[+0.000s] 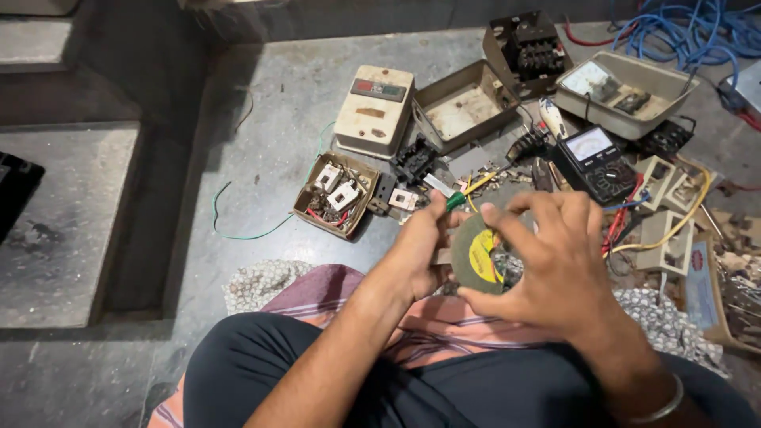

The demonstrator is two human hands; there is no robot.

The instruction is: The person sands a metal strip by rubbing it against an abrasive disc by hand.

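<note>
My right hand grips a round grey abrasive disc with a yellow centre label, fingers curled over its rim. My left hand is closed on a green-handled screwdriver whose handle pokes out above the thumb, right beside the disc. Both hands hover over my lap, above a striped cloth on my knees. What lies behind the disc is hidden by my right hand.
On the grey floor ahead lie a small cardboard box of switch parts, a cream starter box, an open metal enclosure, a black multimeter, a tray, blue cable, and white switch plates. A step rises at left.
</note>
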